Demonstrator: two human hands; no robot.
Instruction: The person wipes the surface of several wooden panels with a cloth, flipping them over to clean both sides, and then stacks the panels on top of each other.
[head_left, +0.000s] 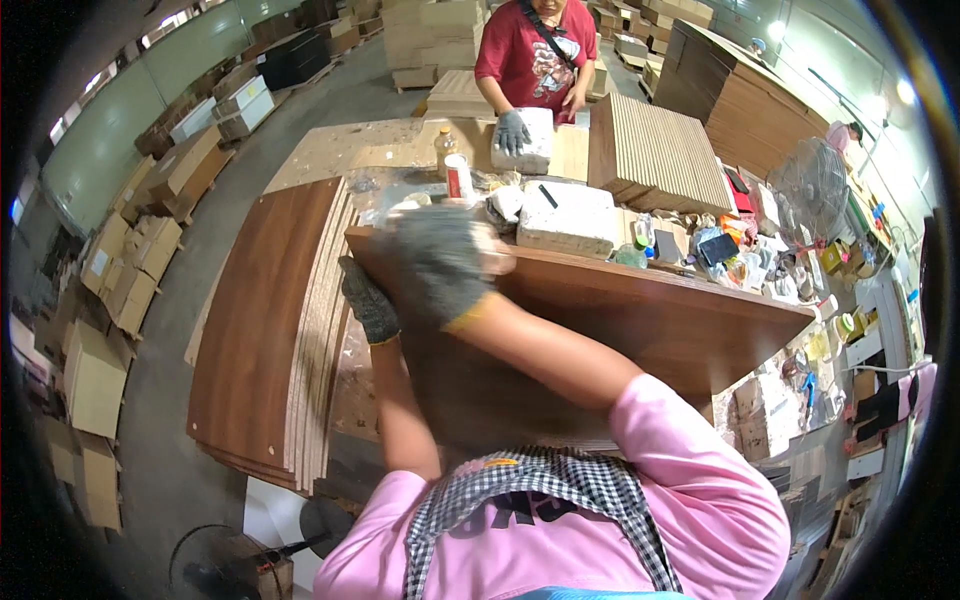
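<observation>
Head view, knit-gloved left hand [371, 305] flat, straight-fingered beside wood-grain board [670, 330], blurred right hand [440, 258], grip unclear

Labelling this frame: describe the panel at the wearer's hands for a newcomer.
Find the flat stack of brown panels at left. Just right, the wearer's left hand and right hand are at the left end of a long panel. Unlike the stack, it's darker, its broad face turned toward the wearer.

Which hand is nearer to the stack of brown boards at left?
Left. The left hand is just right of the stack of brown boards; the blurred right hand is farther right, by the upper left corner of the tilted panel.
</observation>
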